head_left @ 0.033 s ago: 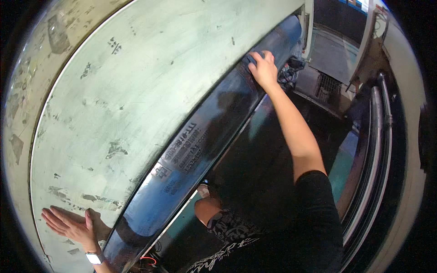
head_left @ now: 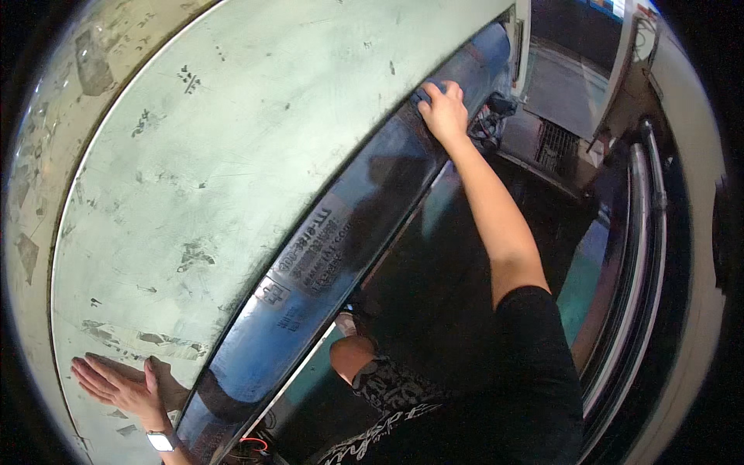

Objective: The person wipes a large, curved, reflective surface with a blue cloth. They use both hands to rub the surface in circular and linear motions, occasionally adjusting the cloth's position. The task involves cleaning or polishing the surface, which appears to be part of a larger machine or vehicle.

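Note:
My left hand (head_left: 120,391) lies with fingers outstretched on a pale green panel (head_left: 232,155), at the lower left. On that wrist is a watch (head_left: 160,441) with a lit screen. My right arm reaches far to the upper right, over a long, shiny blue cylinder (head_left: 256,341) with dark print on its surface. Near the cylinder's far end, my right hand (head_left: 444,112) has its fingers curled over a small dark blue wad (head_left: 422,94), which looks like a cloth. The fingers partly hide it, and it rests against the cylinder close to the panel's edge.
Dark patches and scraps of tape mark the panel. Beyond the cylinder's far end are bundled cables (head_left: 492,116) and a machine side frame (head_left: 523,46). Long metal rails (head_left: 639,256) curve along the right. An orange-red cable (head_left: 254,443) shows below the cylinder's near end.
My right hand has shifted slightly up and left along the cylinder's far end, with its fingers still curled. My left hand stays flat on the panel.

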`<state>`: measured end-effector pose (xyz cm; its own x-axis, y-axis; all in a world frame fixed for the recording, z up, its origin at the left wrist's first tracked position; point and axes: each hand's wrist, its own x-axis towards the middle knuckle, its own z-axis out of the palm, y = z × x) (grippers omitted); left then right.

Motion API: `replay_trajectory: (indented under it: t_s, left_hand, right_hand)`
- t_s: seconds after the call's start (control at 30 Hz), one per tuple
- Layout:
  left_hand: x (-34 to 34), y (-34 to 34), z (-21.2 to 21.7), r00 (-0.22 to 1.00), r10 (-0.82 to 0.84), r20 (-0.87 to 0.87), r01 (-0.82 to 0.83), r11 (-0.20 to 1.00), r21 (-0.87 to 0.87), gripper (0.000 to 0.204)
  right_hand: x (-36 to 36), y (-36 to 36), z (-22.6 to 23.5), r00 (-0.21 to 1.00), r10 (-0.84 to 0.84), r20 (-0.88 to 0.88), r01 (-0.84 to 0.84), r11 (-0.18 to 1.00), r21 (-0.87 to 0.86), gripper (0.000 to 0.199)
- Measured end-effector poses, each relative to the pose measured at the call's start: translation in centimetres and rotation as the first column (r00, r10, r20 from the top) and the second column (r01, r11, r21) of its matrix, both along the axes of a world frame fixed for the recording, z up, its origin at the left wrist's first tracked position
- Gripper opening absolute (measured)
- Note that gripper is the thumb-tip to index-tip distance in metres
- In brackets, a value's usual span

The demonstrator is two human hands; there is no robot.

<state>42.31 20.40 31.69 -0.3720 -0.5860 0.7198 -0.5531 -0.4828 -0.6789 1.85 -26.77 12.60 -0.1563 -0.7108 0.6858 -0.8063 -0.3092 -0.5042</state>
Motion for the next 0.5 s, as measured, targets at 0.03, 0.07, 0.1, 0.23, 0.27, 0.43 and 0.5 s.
replay_trajectory:
  t_s: [0.03, 0.07, 0.1, 0.23, 0.27, 0.43, 0.5]
  left_hand:
    - [0.0, 0.0, 0.0, 1.0, -0.008, 0.011, 0.008, 1.0, -0.003, 0.087]
    - [-0.1, 0.3, -0.1, 1.0, -0.008, 0.017, 0.008, 1.0, -0.007, 0.085]
    - [0.0, 0.3, -0.1, 1.0, -0.02, 0.005, 0.02, 1.0, -0.007, 0.085]
    - [0.2, 0.2, -0.3, 1.0, 0.006, -0.024, -0.007, 0.999, -0.034, 0.09]
    - [0.2, 0.2, -0.3, 1.0, 0.002, -0.018, -0.003, 0.999, -0.034, 0.09]
    - [0.6, 0.9, 0.0, 0.998, -0.054, -0.037, 0.053, 0.998, -0.029, 0.088]
    - [0.2, 0.4, 0.1, 0.997, -0.069, -0.041, 0.068, 0.997, -0.032, 0.088]
  right_hand:
    - [0.1, -0.3, 0.0, 1.0, -0.011, 0.011, 0.011, 1.0, -0.002, 0.036]
    - [0.5, -0.2, -0.1, 1.0, -0.015, 0.017, 0.015, 1.0, -0.004, 0.036]
    - [0.7, 0.2, -0.1, 0.999, -0.005, 0.04, 0.004, 1.0, 0.012, 0.036]
    - [1.9, 3.1, -0.6, 0.992, 0.115, 0.048, -0.115, 0.993, 0.002, 0.035]
    - [2.7, 4.7, -0.8, 0.985, 0.172, 0.032, -0.171, 0.985, -0.005, 0.035]
    - [2.3, 6.5, -1.6, 0.918, 0.383, -0.098, -0.384, 0.923, 0.009, 0.04]
    - [0.1, 4.0, -1.6, 0.961, 0.261, -0.096, -0.264, 0.964, -0.021, 0.04]
